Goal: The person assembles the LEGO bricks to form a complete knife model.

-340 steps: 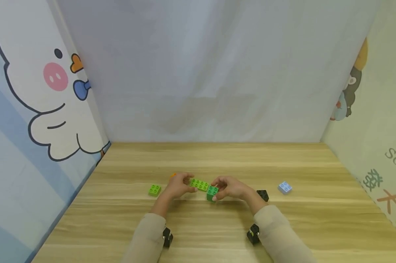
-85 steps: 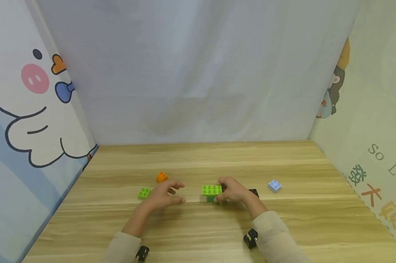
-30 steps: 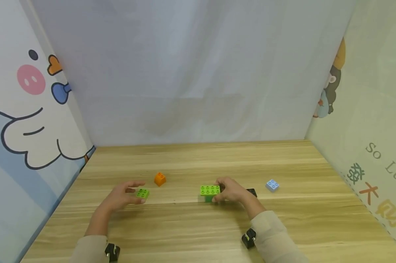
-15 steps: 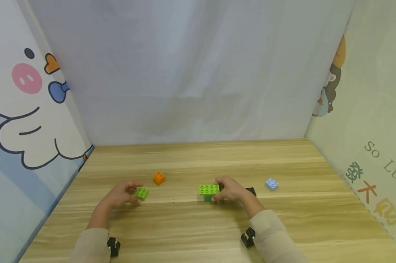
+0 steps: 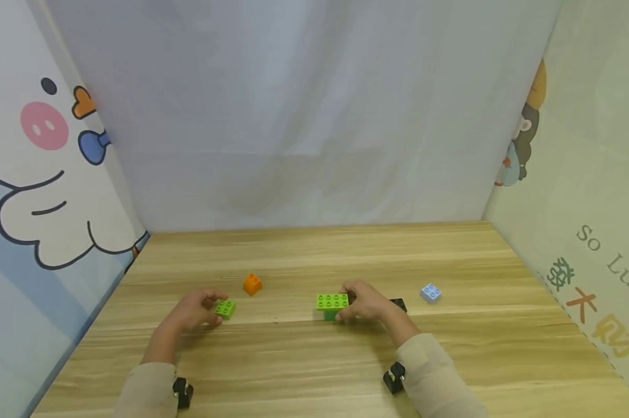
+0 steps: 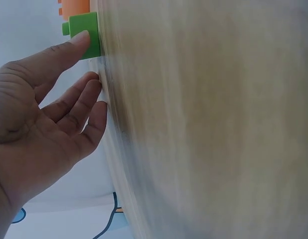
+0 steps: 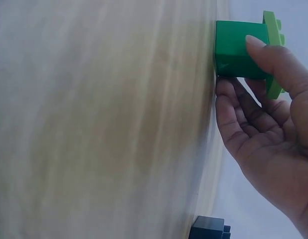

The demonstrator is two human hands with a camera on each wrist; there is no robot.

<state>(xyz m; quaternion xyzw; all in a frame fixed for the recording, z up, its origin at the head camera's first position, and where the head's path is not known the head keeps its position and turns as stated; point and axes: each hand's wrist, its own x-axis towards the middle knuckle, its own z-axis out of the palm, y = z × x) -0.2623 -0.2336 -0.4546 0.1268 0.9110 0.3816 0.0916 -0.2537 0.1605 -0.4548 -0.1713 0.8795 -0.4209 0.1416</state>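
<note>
My left hand [image 5: 193, 309] pinches a small lime-green toy brick [image 5: 225, 309] at the left of the table. In the left wrist view its thumb lies on the near face of that brick [image 6: 85, 45], and the index finger is hidden. My right hand [image 5: 365, 302] grips a dark green brick [image 5: 332, 315] near the middle, thumb on the side face. On top of the green brick sits a flat lime-green eight-stud plate [image 5: 332, 301], overhanging it. The right wrist view shows the green brick [image 7: 239, 50] standing upright on the table.
An orange sloped brick [image 5: 252, 284] stands just behind and right of the left hand. A black brick [image 5: 399, 304] is partly hidden behind the right wrist. Farther right sits a light blue brick [image 5: 431, 293]. A pale curtain [image 5: 314, 116] backs the wooden table [image 5: 304, 371].
The lime plate went from the table onto the green brick. My left hand has since moved left and taken hold of the small lime brick. The right hand stays on the green brick.
</note>
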